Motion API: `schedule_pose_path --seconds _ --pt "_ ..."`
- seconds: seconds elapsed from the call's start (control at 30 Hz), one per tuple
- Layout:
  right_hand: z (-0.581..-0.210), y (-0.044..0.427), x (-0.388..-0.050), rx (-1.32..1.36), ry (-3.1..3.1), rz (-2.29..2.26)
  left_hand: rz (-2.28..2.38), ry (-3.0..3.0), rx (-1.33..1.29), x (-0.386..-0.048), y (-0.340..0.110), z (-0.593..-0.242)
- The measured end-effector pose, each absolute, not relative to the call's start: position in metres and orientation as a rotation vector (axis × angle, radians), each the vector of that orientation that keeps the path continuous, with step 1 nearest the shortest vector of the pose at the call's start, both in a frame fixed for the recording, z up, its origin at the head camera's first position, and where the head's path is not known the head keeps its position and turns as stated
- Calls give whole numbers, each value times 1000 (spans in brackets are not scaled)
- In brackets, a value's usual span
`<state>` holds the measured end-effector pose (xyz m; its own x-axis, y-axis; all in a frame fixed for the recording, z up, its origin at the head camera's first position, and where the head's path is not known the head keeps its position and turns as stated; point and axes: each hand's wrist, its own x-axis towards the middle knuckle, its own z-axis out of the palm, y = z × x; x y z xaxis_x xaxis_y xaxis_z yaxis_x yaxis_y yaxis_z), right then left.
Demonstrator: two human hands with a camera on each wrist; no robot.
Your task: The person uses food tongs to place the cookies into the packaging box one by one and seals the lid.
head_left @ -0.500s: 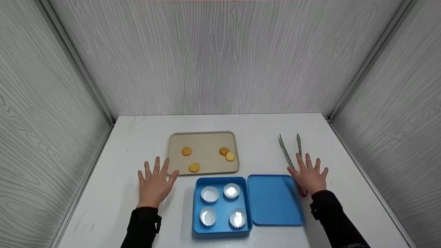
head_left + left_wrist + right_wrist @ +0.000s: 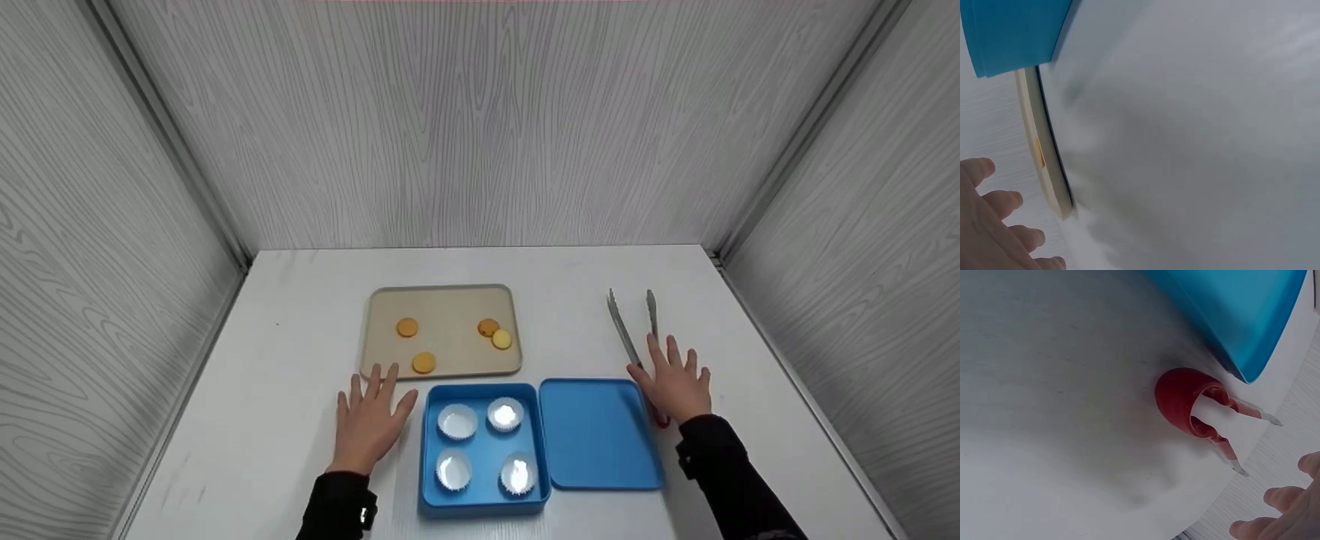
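My left hand (image 2: 367,429), fingers spread, hovers left of the blue box (image 2: 486,450), its fingertips near the front-left corner of the beige tray (image 2: 450,296). Several round cookies (image 2: 424,363) lie on that tray, two of them overlapping at the right. Inside the box stand several white paper cups (image 2: 457,421). Over on the right, my right hand (image 2: 677,386) is spread above the metal tongs (image 2: 621,324) and holds nothing. The right wrist view shows the tongs' red handle (image 2: 1176,396) lying apart from the fingers (image 2: 1283,499).
A flat blue lid (image 2: 600,435) lies against the box's right side, near the tongs. Grey wood-grain panels (image 2: 480,135) wall in the white table (image 2: 300,292) at the back and on both sides.
My left hand has moved to the right and slightly nearer, toward the box. My right hand has barely moved; the tray, box, lid and tongs lie as before.
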<state>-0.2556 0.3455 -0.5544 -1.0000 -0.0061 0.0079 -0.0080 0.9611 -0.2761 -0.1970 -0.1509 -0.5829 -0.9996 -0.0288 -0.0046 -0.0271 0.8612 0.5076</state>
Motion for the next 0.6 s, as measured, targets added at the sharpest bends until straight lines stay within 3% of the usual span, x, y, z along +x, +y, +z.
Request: schedule_pose_path --seconds 0.6 --pt "-563 347 -257 -13 -3122 461 -1381 -2887 82 -174 -109 -597"
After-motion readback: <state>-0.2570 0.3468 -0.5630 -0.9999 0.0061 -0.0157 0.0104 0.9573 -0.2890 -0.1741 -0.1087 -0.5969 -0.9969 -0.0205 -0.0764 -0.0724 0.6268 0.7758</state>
